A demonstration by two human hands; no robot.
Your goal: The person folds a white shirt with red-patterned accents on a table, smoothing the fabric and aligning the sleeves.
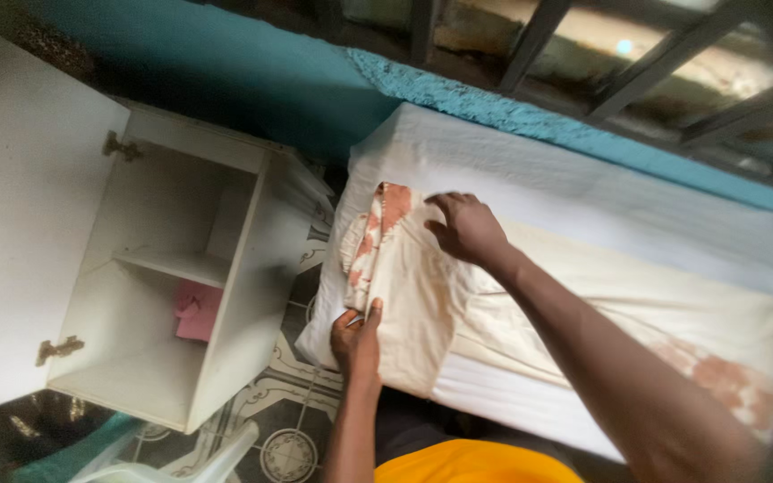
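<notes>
Over on the left a white cabinet [225,295] stands with its door [20,224] swung wide, brass-coloured hinges showing on the door's edge; inside, one shelf [172,264] splits it in two, the upper compartment bare, the lower one holding a small pink folded thing [197,311] tucked against the right wall. No packages or labels show anywhere in view. Beside the cabinet, across a strip of patterned floor tile [288,447], lies a bed with a white mattress [583,197] set against a teal wall [252,80]. Spread along the mattress is a cream cloth [422,295] with rust-red blotches, its near end folded over into a thicker stack at the head of the bed. The left hand [357,338] pinches the lower edge of that fold, thumb on top, fingers curled under the fabric. The right hand [465,228] presses flat on the upper part of the fold, fingers spread and bent, pinning it to the mattress. The cloth runs between both hands and trails off to the right along the bed.
</notes>
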